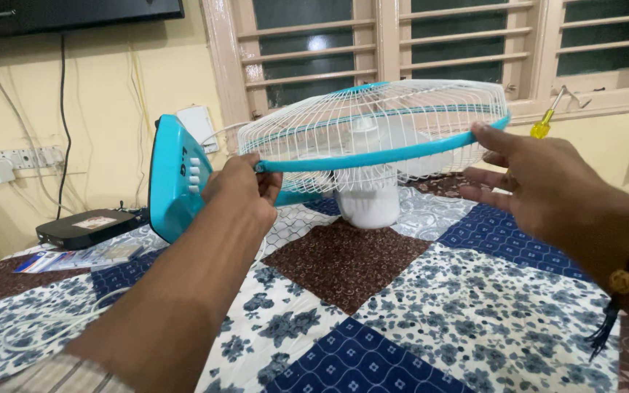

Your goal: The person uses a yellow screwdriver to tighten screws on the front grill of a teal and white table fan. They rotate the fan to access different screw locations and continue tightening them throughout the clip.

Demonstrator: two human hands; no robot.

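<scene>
**Two hands grip the rim of a table fan laid on a patchwork bedspread**

A person's left hand (245, 191) closes in a fist-like pinch on the turquoise plastic rim band (373, 155) of a table fan, at the near-left edge of its round cage. The right hand (547, 191) holds the same band at the far right, thumb pressed on top and fingers (483, 177) spread loosely beneath. The white wire guard (373, 120), a shallow dome of thin radial ribs, lies roughly level above the bed. Pale translucent blades (409, 145) show through the mesh, and the smooth white motor housing (368, 204) rests on the bedspread beneath it. The fan's flat turquoise base (172, 175), rounded at the corners and set with small white buttons, stands on edge to the left, just behind the left hand. The quilted bedspread (416, 313) mixes floral white, navy and brown squares. A white cord (60, 324) loops over it at lower left. A flat black box (85, 227) sits at the bed's far left. A yellow-handled screwdriver (545, 122) lies on the window ledge. A bead and dark tassel (615, 298) hang at the right wrist.
</scene>
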